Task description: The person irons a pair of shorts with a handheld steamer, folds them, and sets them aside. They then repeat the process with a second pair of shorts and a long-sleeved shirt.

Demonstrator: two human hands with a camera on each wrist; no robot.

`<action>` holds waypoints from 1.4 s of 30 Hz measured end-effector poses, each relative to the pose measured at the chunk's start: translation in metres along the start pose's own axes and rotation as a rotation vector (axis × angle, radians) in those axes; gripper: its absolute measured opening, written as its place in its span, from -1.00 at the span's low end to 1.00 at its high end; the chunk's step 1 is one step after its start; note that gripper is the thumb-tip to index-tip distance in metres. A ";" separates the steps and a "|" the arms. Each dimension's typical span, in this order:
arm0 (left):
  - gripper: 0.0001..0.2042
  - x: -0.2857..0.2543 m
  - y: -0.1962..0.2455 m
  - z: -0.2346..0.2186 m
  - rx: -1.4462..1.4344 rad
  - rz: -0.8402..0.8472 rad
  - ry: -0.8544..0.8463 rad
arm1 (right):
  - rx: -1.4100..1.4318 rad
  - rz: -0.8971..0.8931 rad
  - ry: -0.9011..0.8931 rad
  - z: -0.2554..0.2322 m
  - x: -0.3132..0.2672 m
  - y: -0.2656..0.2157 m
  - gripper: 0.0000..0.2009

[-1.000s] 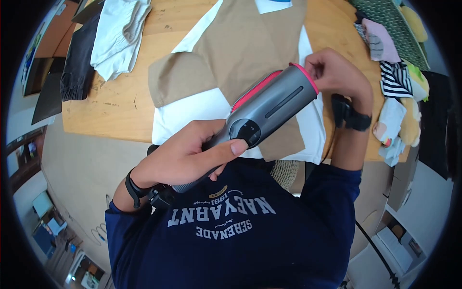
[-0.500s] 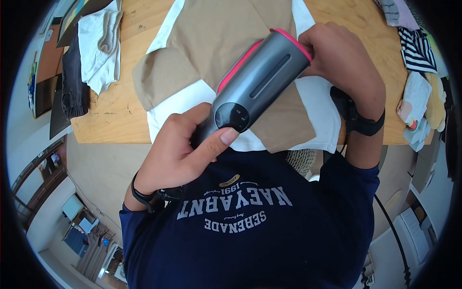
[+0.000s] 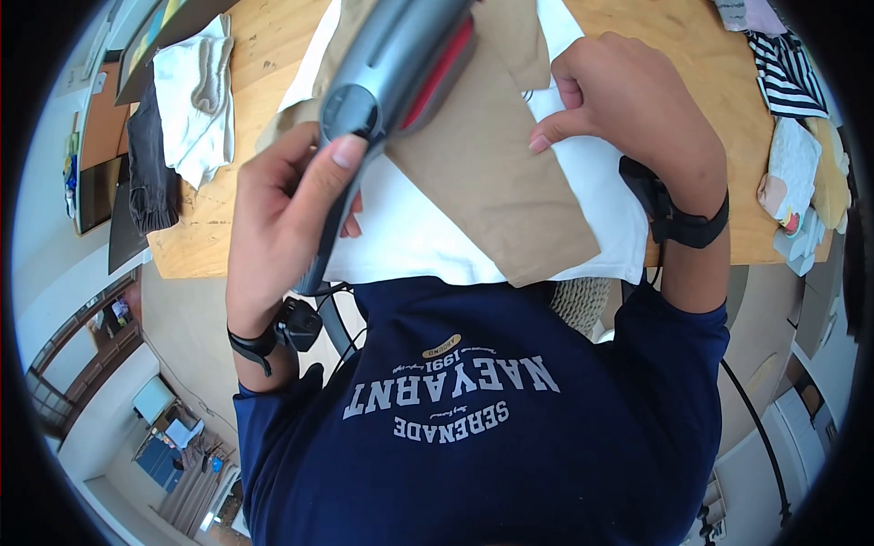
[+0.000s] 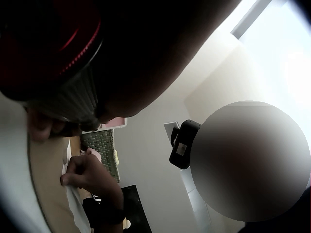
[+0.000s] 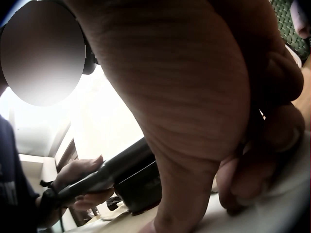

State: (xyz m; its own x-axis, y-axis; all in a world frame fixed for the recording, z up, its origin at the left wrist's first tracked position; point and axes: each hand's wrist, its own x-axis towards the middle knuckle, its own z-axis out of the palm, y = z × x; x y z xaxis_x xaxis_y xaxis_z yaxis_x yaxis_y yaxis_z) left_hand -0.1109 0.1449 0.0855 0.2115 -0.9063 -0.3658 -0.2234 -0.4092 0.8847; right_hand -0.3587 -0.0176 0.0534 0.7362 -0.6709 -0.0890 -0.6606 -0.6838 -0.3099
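My left hand (image 3: pixel 273 223) grips the handle of a grey handheld garment steamer (image 3: pixel 387 68), thumb beside its round dark panel. The steamer is tilted over the upper left part of a brown-and-white shirt (image 3: pixel 492 196), its red-trimmed face turned toward the right. The shirt lies spread on the wooden table. My right hand (image 3: pixel 637 105) rests at the shirt's right side, fingers bent down onto the white cloth (image 5: pixel 262 213) and thumb apart from them. In the left wrist view the steamer's red-rimmed end (image 4: pixel 63 53) looms close and dark.
White pants (image 3: pixel 196 100) and dark pants (image 3: pixel 150 177) lie at the table's left. Several small garments, one a striped cloth (image 3: pixel 785 77), are along the right edge. A black cord (image 3: pixel 760 437) runs down at the right. A woven seat (image 3: pixel 575 305) shows below the table edge.
The steamer has moved left and away from the right hand, and its red-trimmed face has turned to the right side. The right hand has left the steamer's end and come down on the shirt.
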 end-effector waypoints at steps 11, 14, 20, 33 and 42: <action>-0.58 0.000 -0.018 -0.027 0.063 0.029 0.295 | 0.012 -0.009 0.004 0.002 -0.001 0.000 -0.45; -0.57 0.000 -0.026 -0.036 0.078 0.014 0.364 | 0.015 0.010 -0.019 0.000 0.000 -0.001 -0.46; -0.56 0.006 -0.015 -0.035 0.109 0.060 0.332 | 0.034 0.008 -0.009 0.002 -0.001 0.001 -0.47; -0.58 0.034 0.017 0.010 0.109 0.075 -0.057 | -0.001 -0.011 -0.003 0.004 -0.001 0.003 -0.47; -0.51 0.067 0.014 -0.013 0.168 0.113 0.114 | 0.007 0.019 -0.004 0.003 -0.003 0.000 -0.50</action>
State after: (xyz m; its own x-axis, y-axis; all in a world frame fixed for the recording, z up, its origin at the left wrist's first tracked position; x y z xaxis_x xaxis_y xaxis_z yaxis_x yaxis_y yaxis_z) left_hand -0.0872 0.0798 0.0770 0.2803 -0.9335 -0.2236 -0.4046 -0.3261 0.8544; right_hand -0.3603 -0.0146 0.0507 0.7240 -0.6828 -0.0985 -0.6736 -0.6689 -0.3145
